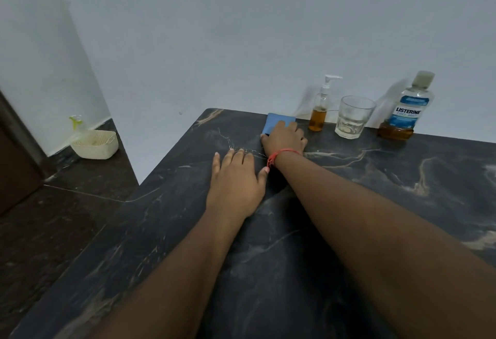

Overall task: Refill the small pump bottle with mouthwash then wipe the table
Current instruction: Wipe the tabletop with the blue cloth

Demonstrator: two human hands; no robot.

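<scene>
1. I see a dark marble-patterned table [349,217] set against a pale grey wall [241,29], with dark floor tiles to its left.
2. The small clear pump bottle with a white pump [319,109] stands at the table's far edge, roughly a third full of amber liquid.
3. Just right of it, a clear faceted glass tumbler [353,117] holds a little pale liquid.
4. Further right, the large clear mouthwash bottle [404,109] reads "LISTERINE"; amber liquid fills only its base.
5. My right hand [285,137] presses a folded blue cloth [276,123] onto the table, just left of the pump bottle; whether its fingers curl I cannot tell.
6. My left hand [236,183] rests flat, fingers spread.
7. A cream plastic basket [94,144] on the floor holds a spray bottle.
</scene>
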